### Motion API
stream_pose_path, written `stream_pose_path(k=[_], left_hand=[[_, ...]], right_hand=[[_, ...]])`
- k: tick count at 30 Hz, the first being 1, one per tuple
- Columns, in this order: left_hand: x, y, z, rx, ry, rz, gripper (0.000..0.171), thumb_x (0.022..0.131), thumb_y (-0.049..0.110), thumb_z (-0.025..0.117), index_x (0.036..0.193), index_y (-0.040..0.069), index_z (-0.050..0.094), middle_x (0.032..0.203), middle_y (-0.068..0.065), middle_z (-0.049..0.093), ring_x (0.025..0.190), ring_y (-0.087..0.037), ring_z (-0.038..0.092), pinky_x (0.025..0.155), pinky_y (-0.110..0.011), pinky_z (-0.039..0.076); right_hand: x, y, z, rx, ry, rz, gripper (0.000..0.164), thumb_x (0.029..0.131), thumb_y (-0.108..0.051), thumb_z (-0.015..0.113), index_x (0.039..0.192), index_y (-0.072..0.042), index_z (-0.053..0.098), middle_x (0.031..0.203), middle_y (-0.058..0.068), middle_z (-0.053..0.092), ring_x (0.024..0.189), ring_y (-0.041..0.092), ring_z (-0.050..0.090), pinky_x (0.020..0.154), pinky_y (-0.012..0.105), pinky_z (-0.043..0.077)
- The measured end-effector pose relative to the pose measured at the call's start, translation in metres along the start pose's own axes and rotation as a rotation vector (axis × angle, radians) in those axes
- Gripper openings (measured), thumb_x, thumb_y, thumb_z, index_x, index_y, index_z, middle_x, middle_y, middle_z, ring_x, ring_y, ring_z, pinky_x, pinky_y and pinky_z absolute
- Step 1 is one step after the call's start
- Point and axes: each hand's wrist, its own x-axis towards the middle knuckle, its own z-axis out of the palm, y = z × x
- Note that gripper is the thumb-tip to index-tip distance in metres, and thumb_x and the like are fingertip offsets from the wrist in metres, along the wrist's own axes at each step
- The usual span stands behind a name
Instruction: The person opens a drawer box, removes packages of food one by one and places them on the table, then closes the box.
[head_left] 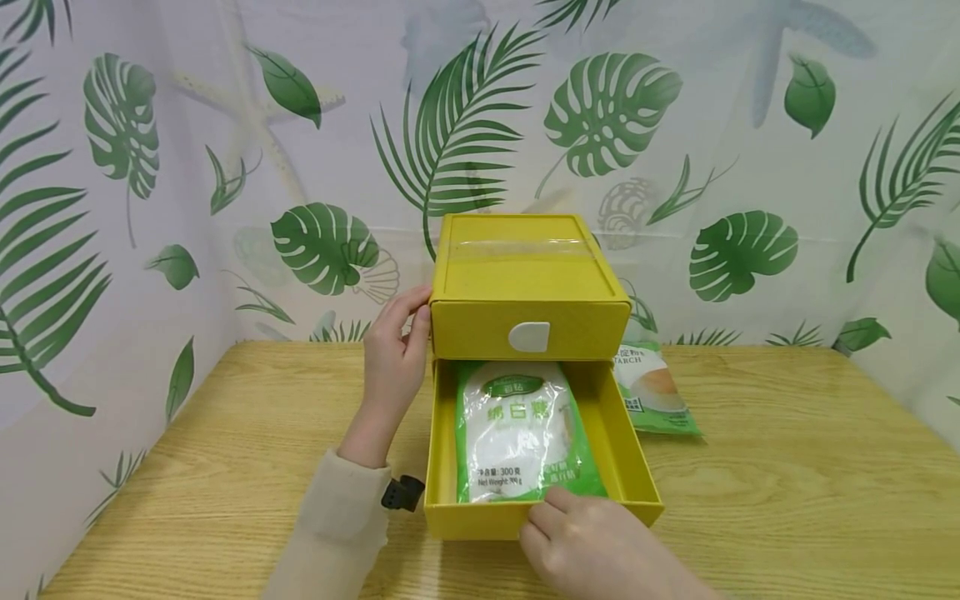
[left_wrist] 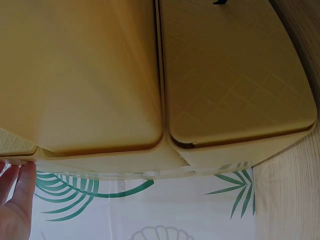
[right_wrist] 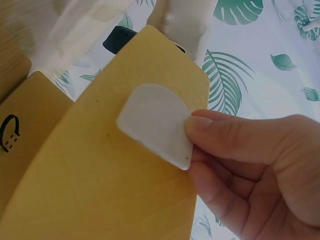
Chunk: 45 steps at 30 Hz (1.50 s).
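A yellow two-tier drawer box (head_left: 528,275) stands on the table with its lower drawer (head_left: 633,467) pulled out. Inside that drawer lies a green-and-white bag (head_left: 517,425) of white contents, marked 300 g. My left hand (head_left: 395,375) rests against the left side of the upper tier, its fingers extended; the left wrist view shows part of this hand (left_wrist: 17,205) at the box edge. At the lower drawer's front, my right hand (head_left: 592,542) pinches the white pull tab (right_wrist: 155,122) between thumb and fingers. The upper drawer's white tab (head_left: 529,337) is untouched.
A green-and-white starch bag (head_left: 660,392) lies right of the box, partly hidden behind it. Clear tape (head_left: 525,247) crosses the box top. Leaf-printed cloth (head_left: 480,125) hangs behind the wooden table (head_left: 772,483). A black band (head_left: 402,493) circles the left wrist.
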Motion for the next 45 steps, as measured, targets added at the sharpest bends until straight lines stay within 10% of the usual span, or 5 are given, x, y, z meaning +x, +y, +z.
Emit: stream_pose_path(k=[10, 32, 38, 45], left_hand=[[0.0, 0.0, -0.001, -0.005, -0.01, -0.018, 0.023, 0.09, 0.003, 0.048, 0.109, -0.005, 0.058, 0.109, -0.015, 0.057, 0.098, -0.021, 0.055, 0.066, -0.028, 0.053], [-0.001, 0.0, -0.003, 0.021, 0.006, -0.019, 0.023, 0.09, 0.004, 0.048, 0.11, -0.005, 0.058, 0.108, -0.014, 0.058, 0.096, -0.02, 0.055, 0.063, -0.029, 0.053], [0.0, -0.001, -0.002, 0.02, 0.0, -0.022, 0.024, 0.091, 0.005, 0.047, 0.11, -0.004, 0.058, 0.108, -0.013, 0.058, 0.095, -0.018, 0.055, 0.063, -0.028, 0.053], [0.0, 0.0, 0.001, 0.009, 0.005, -0.012, 0.023, 0.091, 0.004, 0.047, 0.109, -0.005, 0.058, 0.108, -0.014, 0.058, 0.095, -0.02, 0.055, 0.063, -0.027, 0.053]], right_hand=[[-0.001, -0.002, -0.002, 0.045, -0.023, 0.053, 0.022, 0.08, -0.031, 0.06, 0.071, -0.012, 0.059, 0.065, -0.007, 0.051, 0.059, 0.005, 0.04, 0.049, 0.011, 0.036], [0.011, 0.026, -0.014, 0.13, 0.507, 0.14, 0.04, 0.094, -0.024, 0.033, 0.07, -0.01, 0.061, 0.068, -0.005, 0.054, 0.06, 0.008, 0.052, 0.05, 0.015, 0.044], [0.011, 0.032, -0.011, 0.091, 0.483, 0.208, 0.005, 0.074, -0.008, 0.064, 0.069, -0.009, 0.062, 0.068, -0.005, 0.056, 0.061, 0.009, 0.054, 0.049, 0.019, 0.046], [0.008, 0.039, -0.007, 0.015, 0.309, 0.398, 0.012, 0.066, -0.012, 0.074, 0.072, -0.01, 0.065, 0.069, -0.003, 0.059, 0.063, 0.012, 0.055, 0.046, 0.023, 0.046]])
